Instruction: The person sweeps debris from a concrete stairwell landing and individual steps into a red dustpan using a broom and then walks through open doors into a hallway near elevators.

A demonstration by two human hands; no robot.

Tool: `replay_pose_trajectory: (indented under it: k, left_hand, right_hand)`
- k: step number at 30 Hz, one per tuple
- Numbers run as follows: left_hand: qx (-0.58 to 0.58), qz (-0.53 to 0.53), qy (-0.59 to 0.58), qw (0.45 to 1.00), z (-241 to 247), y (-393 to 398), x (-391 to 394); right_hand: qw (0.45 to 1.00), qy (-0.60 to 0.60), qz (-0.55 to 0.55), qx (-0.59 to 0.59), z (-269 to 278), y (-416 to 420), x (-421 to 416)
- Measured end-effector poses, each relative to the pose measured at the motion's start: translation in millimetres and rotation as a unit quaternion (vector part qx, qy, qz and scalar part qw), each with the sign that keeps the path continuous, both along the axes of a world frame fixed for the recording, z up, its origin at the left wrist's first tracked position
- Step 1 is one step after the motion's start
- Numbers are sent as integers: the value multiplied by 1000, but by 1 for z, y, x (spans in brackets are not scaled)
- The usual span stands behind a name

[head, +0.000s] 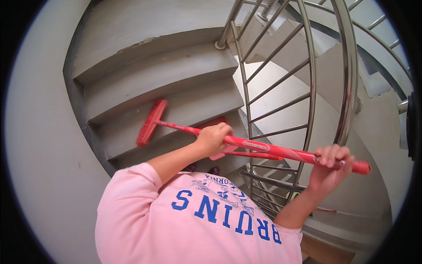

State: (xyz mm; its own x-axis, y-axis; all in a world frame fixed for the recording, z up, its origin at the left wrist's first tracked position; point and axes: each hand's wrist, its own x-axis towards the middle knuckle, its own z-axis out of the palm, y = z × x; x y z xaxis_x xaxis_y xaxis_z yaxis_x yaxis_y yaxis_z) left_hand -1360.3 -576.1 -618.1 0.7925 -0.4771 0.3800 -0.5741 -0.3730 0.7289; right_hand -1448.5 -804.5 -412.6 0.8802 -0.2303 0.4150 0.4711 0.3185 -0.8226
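A red broom lies slantwise across the view, its handle (pixel 280 150) gripped at two places. My left hand (pixel 214 137) wraps the handle partway down, and my right hand (pixel 333 165) holds it near the top end, by the railing. At the far left the broom's red bristle head (pixel 151 122) is over a grey concrete step (pixel 194 102); whether it touches the step I cannot tell. Below my left hand is a red dustpan (pixel 212 122), partly hidden by that hand and the broom. Its red handle (pixel 257 155) points right, under the broom handle.
Grey steps with chipped edges rise ahead to a broad surface (pixel 158 16). A white wall (pixel 43 132) bounds the left. Along the right runs a stainless steel railing (pixel 311 82), with an open stairwell beyond. My dark purple shoes (pixel 215 170) show just past my pink shirt.
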Motion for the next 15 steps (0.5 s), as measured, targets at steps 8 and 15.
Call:
replay_pose_trajectory:
  k: [8, 15]
  left_hand:
    - [22, -186, 38, 982, -5, -100, 22]
    - [-57, -318, 56, 945, 24, -139, -41]
  right_hand:
    - [982, 46, -180, -30, 8, -18, -76]
    - [982, -77, -162, -56, 61, -28, -137]
